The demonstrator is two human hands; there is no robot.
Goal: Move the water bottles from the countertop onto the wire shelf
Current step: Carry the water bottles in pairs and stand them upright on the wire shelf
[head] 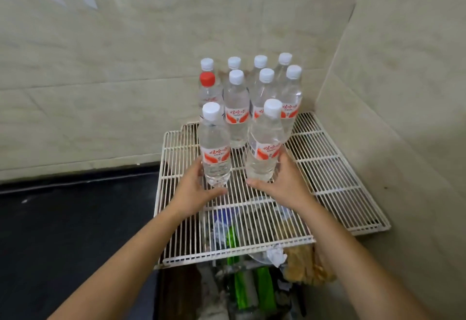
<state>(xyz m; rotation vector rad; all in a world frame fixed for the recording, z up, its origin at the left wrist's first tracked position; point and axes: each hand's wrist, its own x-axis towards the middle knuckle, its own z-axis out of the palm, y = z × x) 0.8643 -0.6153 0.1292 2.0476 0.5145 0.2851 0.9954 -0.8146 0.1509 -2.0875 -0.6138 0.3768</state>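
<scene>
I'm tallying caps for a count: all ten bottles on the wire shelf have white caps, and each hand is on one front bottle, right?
Not quite: one bottle at the back left has a red cap, as the head view shows. The rest are white, and the left hand and right hand each hold a front bottle on the wire shelf.

The light is soft and even. The picture is a bit blurry. Its edges bend and stretch.

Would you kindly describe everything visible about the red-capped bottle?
The red-capped bottle is clear plastic, looks full of water, and carries a partly hidden red-and-white label. It stands upright at the left end of the second row on the white wire shelf, the only red cap among white ones. A white-capped bottle stands behind it, another in front. Neither hand touches it.
</scene>
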